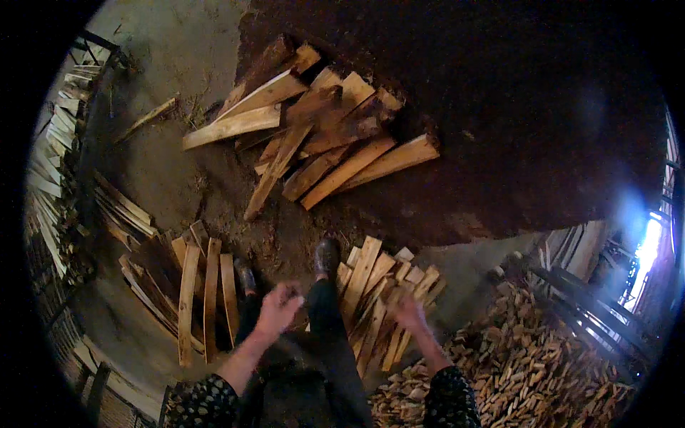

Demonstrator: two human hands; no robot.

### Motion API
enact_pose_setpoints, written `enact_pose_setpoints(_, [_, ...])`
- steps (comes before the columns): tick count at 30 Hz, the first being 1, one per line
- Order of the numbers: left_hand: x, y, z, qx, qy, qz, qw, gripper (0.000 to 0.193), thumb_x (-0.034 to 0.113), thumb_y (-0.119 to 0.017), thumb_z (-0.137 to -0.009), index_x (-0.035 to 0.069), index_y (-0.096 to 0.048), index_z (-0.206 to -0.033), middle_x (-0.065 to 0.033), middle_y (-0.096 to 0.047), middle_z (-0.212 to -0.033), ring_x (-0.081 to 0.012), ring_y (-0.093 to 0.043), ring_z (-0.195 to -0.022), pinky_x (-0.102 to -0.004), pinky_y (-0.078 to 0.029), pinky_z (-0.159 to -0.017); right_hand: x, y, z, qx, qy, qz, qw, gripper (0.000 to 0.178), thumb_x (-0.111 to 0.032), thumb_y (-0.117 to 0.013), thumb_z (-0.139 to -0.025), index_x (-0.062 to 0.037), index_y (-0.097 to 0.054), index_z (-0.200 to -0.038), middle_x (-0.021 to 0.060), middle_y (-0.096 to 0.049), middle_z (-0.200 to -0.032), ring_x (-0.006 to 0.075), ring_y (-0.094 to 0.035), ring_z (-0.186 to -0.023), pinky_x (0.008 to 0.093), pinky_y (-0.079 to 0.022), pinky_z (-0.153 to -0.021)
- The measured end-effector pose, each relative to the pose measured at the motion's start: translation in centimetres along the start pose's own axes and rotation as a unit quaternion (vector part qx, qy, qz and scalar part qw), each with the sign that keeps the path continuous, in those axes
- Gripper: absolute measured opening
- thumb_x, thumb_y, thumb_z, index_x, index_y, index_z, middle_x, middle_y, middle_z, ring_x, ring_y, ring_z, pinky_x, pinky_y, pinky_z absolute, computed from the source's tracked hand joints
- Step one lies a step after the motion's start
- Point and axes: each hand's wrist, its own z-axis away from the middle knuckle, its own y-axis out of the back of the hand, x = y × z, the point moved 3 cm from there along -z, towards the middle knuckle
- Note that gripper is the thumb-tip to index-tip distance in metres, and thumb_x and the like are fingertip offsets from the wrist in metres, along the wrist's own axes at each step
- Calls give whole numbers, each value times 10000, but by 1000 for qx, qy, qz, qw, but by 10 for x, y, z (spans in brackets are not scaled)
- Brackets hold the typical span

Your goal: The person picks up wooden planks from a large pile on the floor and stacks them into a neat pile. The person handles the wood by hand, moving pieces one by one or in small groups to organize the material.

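My left hand [280, 308] hovers in front of my left leg with its fingers curled in. Blur hides whether anything is between them. Over a bunch of split wood slats [362, 274], to the right of my right shoe, is my right hand [405, 310]. It is smeared by motion, so I cannot see whether it touches or grips a slat. Left of my left shoe lies another bunch of long wood slats [189, 299], roughly side by side. Beyond my feet, a loose heap of rough wood boards [328, 135] lies crisscrossed on the ground.
A large mound of small wood pieces [514, 349] spreads at the lower right. Stacked pale slats [53, 171] line a rack at the far left. My shoes [327, 257] stand between the two bunches. One stray stick [150, 118] lies on the floor.
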Motion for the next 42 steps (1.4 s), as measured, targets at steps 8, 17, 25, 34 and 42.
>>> enact_pose_setpoints(8, [118, -42, -125, 8, 48, 252, 967, 277, 217, -541, -818, 27, -507, -1017, -74, -543, -912, -153, -503, -764, -279, -422, -707, -259, 197, -34, 479, 420, -10, 771, 472, -157, -568, -778, 4, -394, -1186, 217, -406, -1193, 354, -427, -1071, 391, -371, -888])
enact_pose_setpoints(17, [102, -110, -125, -127, 95, 628, 762, 543, 491, -554, -771, 61, -471, -1091, -103, -521, -997, -263, -525, -933, -418, -410, -849, -217, 97, 66, 197, 495, -84, 842, 188, -120, -618, -718, -40, -583, -885, 117, -573, -828, 256, -564, -755, 337, -453, -650])
enact_pose_setpoints(25, [33, -94, -63, -55, 297, 541, 785, 207, 195, -569, -791, 46, -522, -926, -86, -545, -766, -179, -537, -626, -304, -471, -517, -285, 107, -106, 256, 419, -285, 823, 440, -174, -632, -747, 3, -432, -1097, 88, -510, -947, 131, -469, -784, 264, -410, -710])
enact_pose_setpoints(34, [18, -68, -26, 1, 270, 581, 768, 279, 304, -563, -806, 52, -532, -921, -48, -571, -692, -166, -575, -606, -287, -497, -538, -298, 102, -70, 145, 356, -344, 857, 350, -134, -603, -748, -30, -465, -1052, 33, -531, -952, 132, -509, -852, 257, -420, -710])
enact_pose_setpoints(42, [-15, -8, 61, -19, 216, 594, 775, 254, 238, -585, -793, 57, -509, -956, -25, -545, -759, -127, -528, -656, -269, -446, -567, -212, 12, 37, 135, 361, 101, 917, 230, -91, -627, -667, 2, -512, -843, 109, -554, -762, 226, -523, -608, 327, -438, -563])
